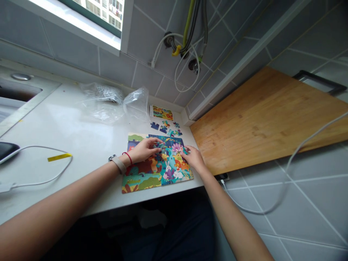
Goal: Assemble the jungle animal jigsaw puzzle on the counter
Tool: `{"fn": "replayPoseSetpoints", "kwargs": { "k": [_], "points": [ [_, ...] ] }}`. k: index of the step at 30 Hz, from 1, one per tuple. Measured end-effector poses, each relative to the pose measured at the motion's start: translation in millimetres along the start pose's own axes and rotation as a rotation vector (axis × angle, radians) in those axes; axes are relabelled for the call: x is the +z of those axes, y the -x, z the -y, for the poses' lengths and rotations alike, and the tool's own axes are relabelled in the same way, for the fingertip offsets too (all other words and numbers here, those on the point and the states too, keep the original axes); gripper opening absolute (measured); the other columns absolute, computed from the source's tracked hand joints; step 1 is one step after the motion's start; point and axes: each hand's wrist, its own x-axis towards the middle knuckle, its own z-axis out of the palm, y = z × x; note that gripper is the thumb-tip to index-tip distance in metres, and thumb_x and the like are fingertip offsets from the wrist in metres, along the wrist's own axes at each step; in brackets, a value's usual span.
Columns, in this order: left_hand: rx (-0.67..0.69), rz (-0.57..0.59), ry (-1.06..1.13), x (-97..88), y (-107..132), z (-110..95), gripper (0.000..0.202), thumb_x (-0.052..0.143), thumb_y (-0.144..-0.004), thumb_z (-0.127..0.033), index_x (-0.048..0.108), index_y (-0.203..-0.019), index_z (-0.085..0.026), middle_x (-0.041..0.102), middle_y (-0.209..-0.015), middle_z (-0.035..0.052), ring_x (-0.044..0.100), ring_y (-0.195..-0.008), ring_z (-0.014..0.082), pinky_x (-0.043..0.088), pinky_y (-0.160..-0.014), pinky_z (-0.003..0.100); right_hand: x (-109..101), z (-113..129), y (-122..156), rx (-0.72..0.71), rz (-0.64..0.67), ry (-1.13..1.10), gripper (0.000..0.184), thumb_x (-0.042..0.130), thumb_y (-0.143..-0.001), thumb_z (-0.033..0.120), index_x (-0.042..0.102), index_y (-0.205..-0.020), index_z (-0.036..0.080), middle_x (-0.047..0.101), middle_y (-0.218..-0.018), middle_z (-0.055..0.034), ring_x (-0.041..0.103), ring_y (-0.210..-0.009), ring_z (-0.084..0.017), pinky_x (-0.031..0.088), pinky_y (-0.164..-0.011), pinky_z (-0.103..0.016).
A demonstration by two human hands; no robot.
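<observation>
Seen from a head-worn camera, a person works at a children's jigsaw puzzle (152,174) on a white countertop (67,123), its long axis lying along the counter's front edge. The rectangular puzzle sits near that edge, with its upper part unfinished. The left hand (145,150) reaches in from the lower left, fingers curled down over a teal piece (160,145) at the puzzle's upper middle; whether they grip it cannot be told. The right hand (193,158) comes from the lower right, its fingertips (185,152) on the puzzle's right side, not clenched, and whether they hold a piece is hidden. Loose pieces (165,127) lie just beyond the puzzle, below a picture card (161,112) by the wall. A crumpled plastic bag (108,103) lies to the left of the card, and a bamboo cutting board (252,123) lies to the right of the counter.
</observation>
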Motion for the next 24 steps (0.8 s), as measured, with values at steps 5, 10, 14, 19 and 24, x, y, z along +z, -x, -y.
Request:
{"fn": "replayPoseSetpoints", "kwargs": {
  "k": [5, 10, 14, 19, 24],
  "points": [
    [0.03, -0.032, -0.06, 1.2, -2.2, 6.5, 0.043, 0.068, -0.082, -0.044, 0.069, -0.115, -0.015, 0.066, -0.089, 0.0032, 0.059, -0.077, 0.0166, 0.053, -0.069, 0.029, -7.0, 8.7, 15.3, 0.009, -0.016, 0.072, 0.034, 0.074, -0.086, 0.032, 0.078, -0.116, 0.016, 0.077, -0.107, -0.0152, 0.072, -0.092, -0.028, 0.056, -0.087, -0.039],
    [0.012, -0.019, -0.055, 1.4, -1.3, 6.8, 0.044, 0.068, -0.084, -0.045, 0.068, -0.117, -0.016, 0.058, -0.075, -0.0015, 0.053, -0.067, 0.0145, 0.048, -0.061, 0.026, -12.0, 27.9, 36.5, -0.101, -0.04, 0.122, 0.03, 0.067, -0.092, 0.033, 0.079, -0.117, 0.021, 0.077, -0.108, -0.0123, 0.071, -0.1, -0.028, 0.055, -0.093, -0.039],
    [-0.003, -0.035, -0.03, 1.3, -0.6, 5.7, 0.041, 0.071, -0.083, -0.045, 0.068, -0.114, -0.018, 0.062, -0.077, -0.0003, 0.058, -0.068, 0.0154, 0.05, -0.061, 0.026, -6.7, 38.5, 44.8, -0.134, 0.004, 0.063, 0.028, 0.069, -0.091, 0.033, 0.08, -0.116, 0.023, 0.076, -0.108, -0.0106, 0.072, -0.1, -0.027, 0.057, -0.093, -0.037],
    [-0.025, -0.031, 0.006, 2.1, -0.2, 5.8, 0.04, 0.073, -0.084, -0.044, 0.069, -0.114, -0.019, 0.063, -0.075, -0.0006, 0.06, -0.067, 0.0157, 0.051, -0.059, 0.026, 1.9, 30.2, 44.2, -0.192, -0.003, -0.007, 0.033, 0.069, -0.09, 0.026, 0.077, -0.122, 0.022, 0.075, -0.115, -0.0117, 0.071, -0.108, -0.028, 0.056, -0.102, -0.041],
    [-0.037, -0.025, 0.023, 2.2, -0.2, 4.6, 0.04, 0.074, -0.084, -0.044, 0.069, -0.115, -0.019, 0.062, -0.072, -0.0016, 0.06, -0.066, 0.0154, 0.052, -0.059, 0.026, -2.2, 17.3, 43.7, -0.319, 0.013, -0.077, 0.05, 0.062, -0.091, 0.016, 0.066, -0.14, 0.023, 0.069, -0.134, -0.0123, 0.066, -0.125, -0.026, 0.052, -0.113, -0.044]
  ]
}}
